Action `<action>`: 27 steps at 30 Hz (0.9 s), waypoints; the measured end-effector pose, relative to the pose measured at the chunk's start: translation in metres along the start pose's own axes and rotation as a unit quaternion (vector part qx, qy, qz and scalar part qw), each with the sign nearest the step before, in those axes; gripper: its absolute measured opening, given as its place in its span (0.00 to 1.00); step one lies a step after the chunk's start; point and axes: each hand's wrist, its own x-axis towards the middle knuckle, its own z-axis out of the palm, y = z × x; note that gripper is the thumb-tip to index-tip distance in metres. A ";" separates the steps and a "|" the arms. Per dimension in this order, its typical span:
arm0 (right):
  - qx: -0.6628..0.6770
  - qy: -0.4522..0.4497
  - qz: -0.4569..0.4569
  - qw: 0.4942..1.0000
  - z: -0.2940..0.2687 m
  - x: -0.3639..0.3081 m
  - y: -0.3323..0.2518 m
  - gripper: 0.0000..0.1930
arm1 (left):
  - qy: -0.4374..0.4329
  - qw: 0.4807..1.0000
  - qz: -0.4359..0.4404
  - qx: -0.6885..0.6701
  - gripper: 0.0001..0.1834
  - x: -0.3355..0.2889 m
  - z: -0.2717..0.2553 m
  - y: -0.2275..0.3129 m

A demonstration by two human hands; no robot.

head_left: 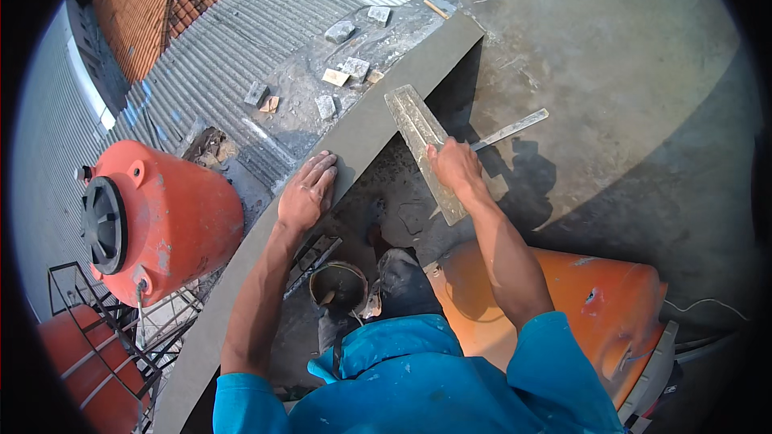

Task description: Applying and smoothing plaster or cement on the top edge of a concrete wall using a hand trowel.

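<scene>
Wet cement ledge [378, 124] under flat left hand [306, 193]; right hand [455, 165] clenched round long float [424, 149]. Could gouge fresh surface through leaning weight, or slip off.

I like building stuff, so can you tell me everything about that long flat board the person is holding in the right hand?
The long flat board is a straight, narrow plank, grey and smeared with dried cement, so its material is hard to tell. It lies slanted against the top of the smooth grey wall edge, its far end near the wall's crest, its near end pointing down toward the person. The right hand grips it around the middle. The left hand rests flat on the wall, apart from it.
</scene>
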 end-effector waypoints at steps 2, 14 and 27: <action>0.006 0.031 0.042 0.999 -0.021 0.053 -0.003 0.25 | 0.007 1.000 -0.003 -0.012 0.13 0.003 0.000 0.004; 0.760 -0.027 0.201 0.617 -0.003 0.094 0.097 0.22 | -0.027 1.000 -0.008 0.001 0.16 0.005 -0.004 0.003; 0.814 -0.071 0.160 0.555 0.032 0.164 0.024 0.21 | -0.053 0.998 -0.027 0.015 0.16 0.008 -0.011 0.009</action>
